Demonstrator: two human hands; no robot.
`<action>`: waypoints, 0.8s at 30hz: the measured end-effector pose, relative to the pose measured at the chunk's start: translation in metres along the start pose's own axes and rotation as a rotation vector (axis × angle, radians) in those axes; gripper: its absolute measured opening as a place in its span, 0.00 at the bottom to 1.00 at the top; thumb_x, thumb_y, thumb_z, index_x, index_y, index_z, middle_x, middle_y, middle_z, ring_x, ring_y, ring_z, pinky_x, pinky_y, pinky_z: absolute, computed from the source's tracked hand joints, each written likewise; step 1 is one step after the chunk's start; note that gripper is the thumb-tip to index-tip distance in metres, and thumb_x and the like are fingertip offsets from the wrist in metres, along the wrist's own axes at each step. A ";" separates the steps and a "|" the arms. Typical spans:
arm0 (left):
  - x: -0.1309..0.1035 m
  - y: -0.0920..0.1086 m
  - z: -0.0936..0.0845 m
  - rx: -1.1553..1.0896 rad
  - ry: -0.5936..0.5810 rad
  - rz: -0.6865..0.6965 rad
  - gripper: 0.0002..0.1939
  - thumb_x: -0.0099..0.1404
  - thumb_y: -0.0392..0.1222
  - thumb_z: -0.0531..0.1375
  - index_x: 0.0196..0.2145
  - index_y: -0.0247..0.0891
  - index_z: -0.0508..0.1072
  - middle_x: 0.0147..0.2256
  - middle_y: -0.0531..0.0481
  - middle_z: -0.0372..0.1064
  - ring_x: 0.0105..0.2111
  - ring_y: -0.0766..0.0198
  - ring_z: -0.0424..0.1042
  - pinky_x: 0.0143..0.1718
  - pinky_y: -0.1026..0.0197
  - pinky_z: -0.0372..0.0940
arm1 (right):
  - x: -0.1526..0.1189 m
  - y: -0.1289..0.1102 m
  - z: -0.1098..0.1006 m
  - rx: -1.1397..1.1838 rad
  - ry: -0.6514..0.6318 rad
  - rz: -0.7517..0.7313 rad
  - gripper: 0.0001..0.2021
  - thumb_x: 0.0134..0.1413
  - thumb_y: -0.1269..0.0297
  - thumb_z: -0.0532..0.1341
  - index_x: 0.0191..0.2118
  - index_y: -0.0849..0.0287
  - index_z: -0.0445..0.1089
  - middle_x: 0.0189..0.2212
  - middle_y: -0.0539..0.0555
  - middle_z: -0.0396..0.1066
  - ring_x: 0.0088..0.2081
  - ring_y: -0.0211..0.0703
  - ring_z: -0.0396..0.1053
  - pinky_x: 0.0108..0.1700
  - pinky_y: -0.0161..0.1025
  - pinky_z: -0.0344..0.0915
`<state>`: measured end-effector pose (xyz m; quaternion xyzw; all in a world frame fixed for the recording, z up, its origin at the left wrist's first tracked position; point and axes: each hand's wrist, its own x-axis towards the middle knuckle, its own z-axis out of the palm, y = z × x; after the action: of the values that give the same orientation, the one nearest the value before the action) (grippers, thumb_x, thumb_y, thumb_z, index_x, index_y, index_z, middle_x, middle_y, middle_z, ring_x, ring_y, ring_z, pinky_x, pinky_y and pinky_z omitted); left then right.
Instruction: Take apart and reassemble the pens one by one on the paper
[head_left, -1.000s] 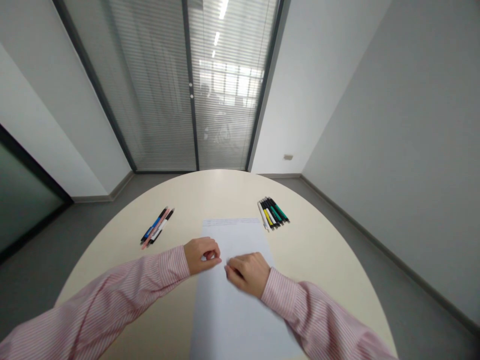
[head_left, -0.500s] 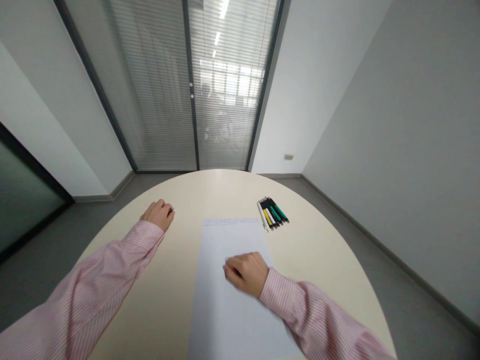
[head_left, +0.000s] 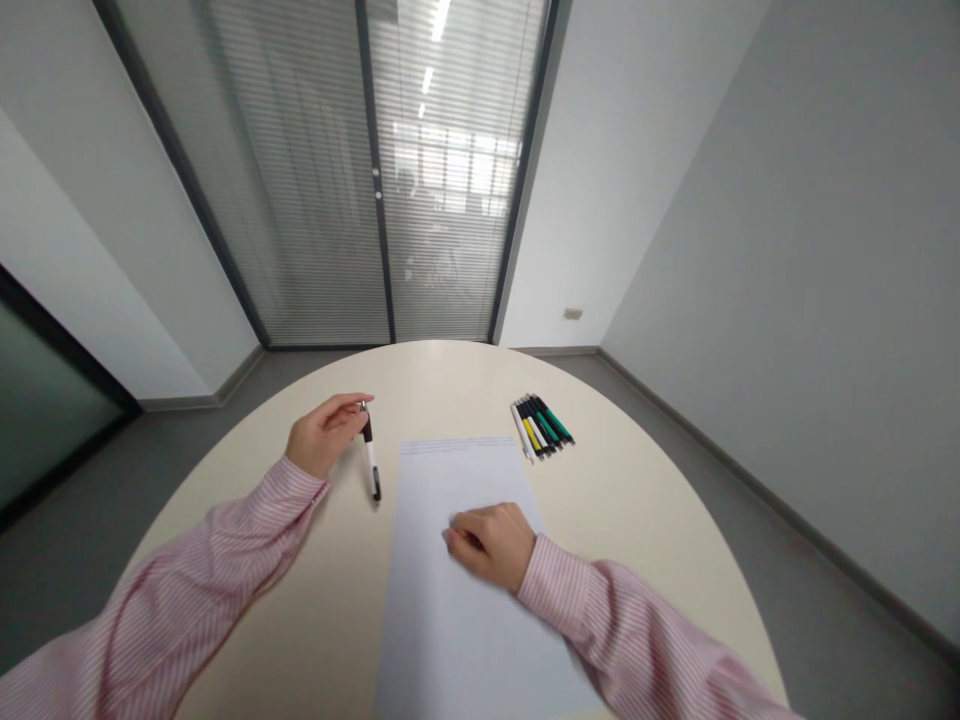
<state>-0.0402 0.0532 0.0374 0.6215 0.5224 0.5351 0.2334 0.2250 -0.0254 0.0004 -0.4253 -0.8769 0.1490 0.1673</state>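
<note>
Left hand [head_left: 321, 440] has a pinched grip on a slim black-and-white pen [head_left: 371, 458]; right hand [head_left: 496, 545] curled over flat paper [head_left: 450, 625], can't tell if it's holding anything.

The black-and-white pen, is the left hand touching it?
Touching. The head view shows the left hand pinching the black-and-white pen at its far end.
</note>
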 end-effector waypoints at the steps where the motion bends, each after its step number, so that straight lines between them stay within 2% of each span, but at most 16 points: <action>1: -0.004 0.006 0.002 -0.141 -0.014 -0.063 0.18 0.53 0.49 0.61 0.38 0.36 0.72 0.30 0.50 0.70 0.26 0.66 0.70 0.27 0.65 0.65 | 0.002 0.000 0.000 0.098 0.023 0.025 0.12 0.55 0.63 0.54 0.22 0.59 0.63 0.15 0.45 0.62 0.18 0.31 0.56 0.24 0.33 0.44; 3: -0.013 0.014 0.008 -0.361 -0.043 -0.245 0.19 0.50 0.50 0.63 0.36 0.35 0.70 0.28 0.49 0.72 0.27 0.63 0.73 0.29 0.63 0.68 | 0.007 0.000 0.001 0.377 0.092 0.089 0.05 0.53 0.62 0.58 0.32 0.57 0.66 0.17 0.44 0.62 0.19 0.31 0.57 0.24 0.31 0.49; 6: -0.029 0.016 0.023 -0.515 -0.146 -0.476 0.21 0.45 0.51 0.67 0.33 0.35 0.69 0.28 0.47 0.74 0.30 0.60 0.75 0.33 0.61 0.70 | 0.018 0.004 0.000 0.884 0.228 0.207 0.22 0.45 0.58 0.64 0.47 0.54 0.61 0.24 0.45 0.67 0.21 0.33 0.62 0.22 0.30 0.55; 8: -0.038 0.013 0.034 -0.530 -0.239 -0.525 0.23 0.44 0.51 0.68 0.33 0.33 0.70 0.30 0.45 0.75 0.32 0.59 0.76 0.36 0.59 0.71 | 0.024 0.010 0.000 1.136 0.308 0.297 0.22 0.43 0.55 0.65 0.45 0.55 0.63 0.25 0.47 0.68 0.21 0.34 0.63 0.22 0.31 0.58; 11: -0.045 0.004 0.043 -0.483 -0.300 -0.542 0.25 0.39 0.52 0.70 0.31 0.31 0.72 0.27 0.44 0.76 0.29 0.58 0.76 0.36 0.56 0.71 | 0.031 0.017 0.001 1.316 0.405 0.426 0.17 0.42 0.54 0.66 0.35 0.60 0.70 0.20 0.48 0.68 0.20 0.33 0.62 0.22 0.32 0.58; 14: -0.047 -0.004 0.044 -0.433 -0.326 -0.511 0.25 0.39 0.52 0.70 0.31 0.31 0.73 0.26 0.44 0.76 0.28 0.59 0.76 0.35 0.57 0.71 | 0.034 0.019 0.003 1.400 0.447 0.484 0.16 0.40 0.54 0.68 0.31 0.62 0.71 0.19 0.49 0.68 0.18 0.31 0.61 0.19 0.30 0.54; 17: -0.049 -0.009 0.042 -0.362 -0.354 -0.423 0.21 0.45 0.51 0.68 0.31 0.31 0.73 0.26 0.45 0.75 0.26 0.61 0.75 0.32 0.59 0.70 | 0.036 0.017 0.004 1.446 0.452 0.487 0.16 0.41 0.54 0.68 0.26 0.62 0.68 0.18 0.49 0.69 0.18 0.31 0.61 0.19 0.29 0.53; 24: -0.056 -0.018 0.039 -0.105 -0.397 -0.088 0.12 0.60 0.48 0.56 0.33 0.35 0.67 0.23 0.52 0.70 0.23 0.67 0.70 0.26 0.66 0.66 | 0.039 0.014 0.006 1.442 0.430 0.464 0.15 0.43 0.54 0.67 0.26 0.62 0.67 0.19 0.50 0.70 0.19 0.31 0.62 0.19 0.28 0.55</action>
<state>-0.0050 0.0195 -0.0138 0.6783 0.4643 0.4177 0.3871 0.2100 0.0134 -0.0042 -0.4034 -0.4014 0.6267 0.5324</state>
